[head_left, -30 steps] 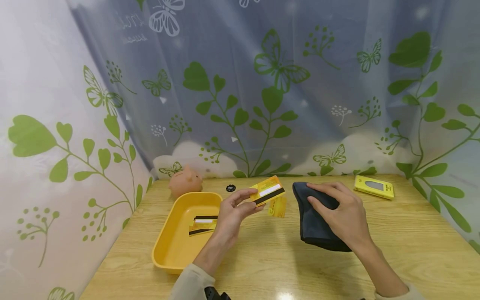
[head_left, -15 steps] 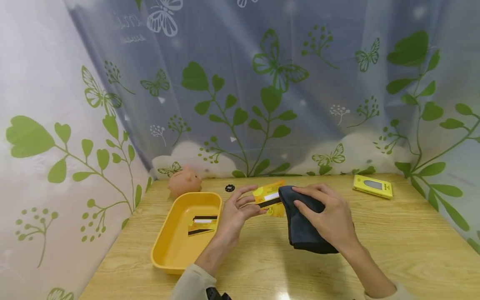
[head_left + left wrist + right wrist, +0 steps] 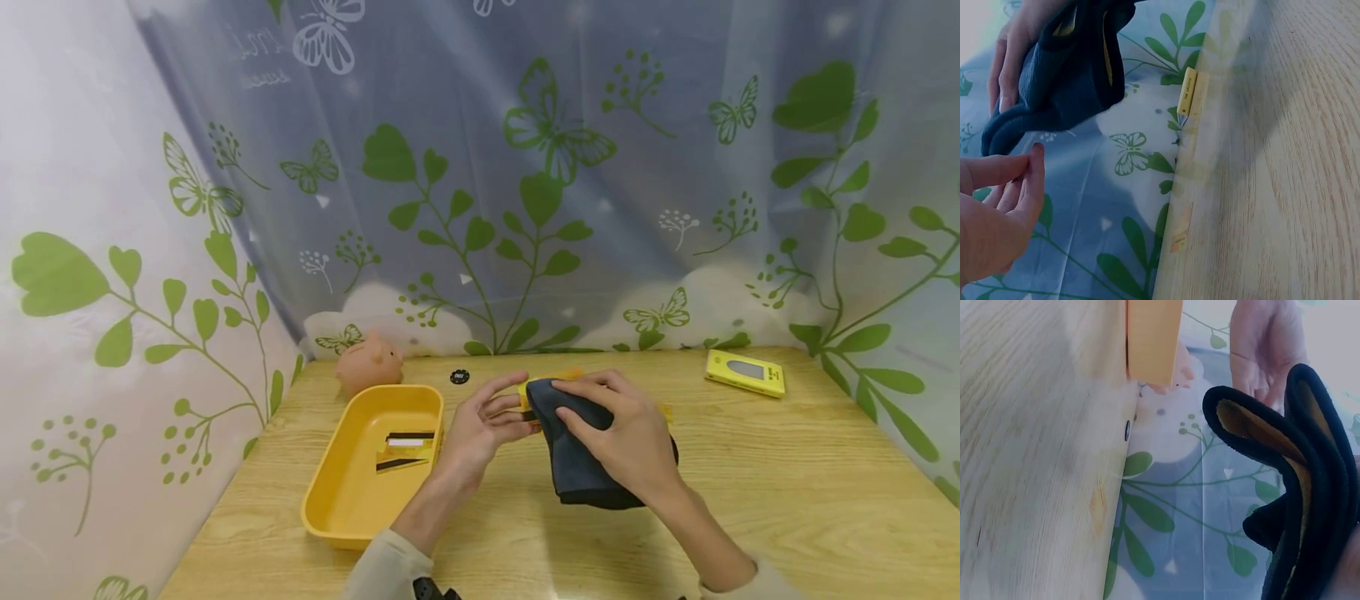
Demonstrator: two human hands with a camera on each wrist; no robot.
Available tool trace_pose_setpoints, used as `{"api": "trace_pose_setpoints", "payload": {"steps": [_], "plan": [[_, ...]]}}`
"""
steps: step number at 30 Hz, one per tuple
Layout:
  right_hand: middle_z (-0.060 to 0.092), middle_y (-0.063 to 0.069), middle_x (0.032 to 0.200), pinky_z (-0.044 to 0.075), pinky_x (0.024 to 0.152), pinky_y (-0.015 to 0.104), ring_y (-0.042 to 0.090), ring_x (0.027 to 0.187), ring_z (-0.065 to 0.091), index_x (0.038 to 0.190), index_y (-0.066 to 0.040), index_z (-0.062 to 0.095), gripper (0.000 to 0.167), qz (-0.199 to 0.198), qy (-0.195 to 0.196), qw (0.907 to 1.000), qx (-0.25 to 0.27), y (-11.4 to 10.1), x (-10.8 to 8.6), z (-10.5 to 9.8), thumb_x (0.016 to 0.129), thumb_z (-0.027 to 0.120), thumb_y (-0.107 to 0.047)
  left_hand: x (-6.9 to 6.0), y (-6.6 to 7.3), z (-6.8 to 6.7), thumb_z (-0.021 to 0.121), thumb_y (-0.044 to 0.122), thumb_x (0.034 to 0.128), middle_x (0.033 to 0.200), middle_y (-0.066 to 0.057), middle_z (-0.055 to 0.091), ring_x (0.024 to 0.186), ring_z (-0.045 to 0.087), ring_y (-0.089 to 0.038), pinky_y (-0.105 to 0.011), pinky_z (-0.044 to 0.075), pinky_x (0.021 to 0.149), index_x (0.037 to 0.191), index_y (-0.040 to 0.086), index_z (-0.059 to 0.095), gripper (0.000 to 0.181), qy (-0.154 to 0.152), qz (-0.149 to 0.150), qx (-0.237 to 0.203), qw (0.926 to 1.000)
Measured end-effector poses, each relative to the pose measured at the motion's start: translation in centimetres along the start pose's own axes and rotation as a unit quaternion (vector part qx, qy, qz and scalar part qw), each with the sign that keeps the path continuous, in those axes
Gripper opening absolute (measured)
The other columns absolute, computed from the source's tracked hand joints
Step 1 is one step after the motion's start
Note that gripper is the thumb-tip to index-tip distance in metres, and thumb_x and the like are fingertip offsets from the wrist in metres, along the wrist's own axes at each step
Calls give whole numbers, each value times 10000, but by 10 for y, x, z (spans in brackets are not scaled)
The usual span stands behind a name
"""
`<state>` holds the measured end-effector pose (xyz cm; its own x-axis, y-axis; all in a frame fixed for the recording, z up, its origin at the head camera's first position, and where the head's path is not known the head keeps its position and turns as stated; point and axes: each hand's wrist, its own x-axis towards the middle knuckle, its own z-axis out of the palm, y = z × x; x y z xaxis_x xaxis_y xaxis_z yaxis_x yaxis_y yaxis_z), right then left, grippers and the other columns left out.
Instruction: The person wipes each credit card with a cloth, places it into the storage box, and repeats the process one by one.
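My left hand (image 3: pixel 480 429) pinches a yellow bank card (image 3: pixel 523 390) with a black stripe. Most of that card is hidden behind a folded dark blue cloth (image 3: pixel 573 467), which my right hand (image 3: pixel 630 433) grips from above. Seen from the left wrist, the left thumb and fingertips meet just below the cloth's lower tip. In the right wrist view the cloth (image 3: pixel 1325 456) stands in loose folds with a yellowish inner side, and the left palm (image 3: pixel 1266 350) is behind it. A small yellow piece (image 3: pixel 667 412) shows just right of my right hand.
At left a yellow tray (image 3: pixel 322 500) holds striped yellow cards (image 3: pixel 405 450). Behind it sits a pink piggy bank (image 3: pixel 367 365), with a black chip (image 3: pixel 460 377) nearby. A yellow box (image 3: pixel 744 373) lies at the back right. A leaf-patterned curtain (image 3: pixel 450 208) borders the table's far edge.
My right hand has carried the cloth leftward toward my left hand. It now covers most of the bank card, which showed fully a second ago. The left hand has barely moved.
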<state>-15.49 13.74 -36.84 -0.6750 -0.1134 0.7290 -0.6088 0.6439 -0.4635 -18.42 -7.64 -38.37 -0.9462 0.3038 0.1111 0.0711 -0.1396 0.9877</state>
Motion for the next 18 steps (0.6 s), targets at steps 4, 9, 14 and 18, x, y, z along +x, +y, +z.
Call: {"api": "trace_pose_setpoints", "payload": {"steps": [4, 9, 14, 18], "plan": [[697, -10, 1075, 519, 584, 264, 154, 849, 658, 1176, -215, 810, 361, -54, -7, 9998, -194, -4, -1, 6, 828, 899, -174, -2, 2, 2, 699, -68, 943, 1250, -137, 722, 1009, 729, -217, -401, 589, 968, 1476, 170, 593, 594, -126, 42, 114, 9998], [687, 11, 1080, 437, 497, 211, 133, 761, 632, 1179, -208, 808, 362, -118, 27, 9989, -448, -6, -1, 10, 829, 897, -185, -4, 3, 4, 720, -25, 944, 1231, -105, 737, 993, 721, -200, -385, 582, 967, 1468, 183, 606, 576, -21, 52, 266, 9996], [683, 17, 1091, 392, 460, 190, 104, 687, 600, 1183, -207, 804, 366, -173, 7, 9977, -656, -6, -1, 11, 830, 896, -185, -4, 1, 3, 719, -55, 927, 1206, -109, 737, 970, 710, -199, -379, 594, 934, 1448, 177, 627, 578, 154, 68, 257, 9995], [683, 26, 1108, 358, 432, 186, 81, 636, 564, 1192, -204, 801, 374, -123, -4, 9971, -755, -4, -1, 9, 830, 894, -177, -4, 0, -1, 709, -95, 906, 1149, -88, 720, 959, 690, -195, -389, 604, 918, 1430, 162, 646, 586, 324, 43, 190, 9993]]}}
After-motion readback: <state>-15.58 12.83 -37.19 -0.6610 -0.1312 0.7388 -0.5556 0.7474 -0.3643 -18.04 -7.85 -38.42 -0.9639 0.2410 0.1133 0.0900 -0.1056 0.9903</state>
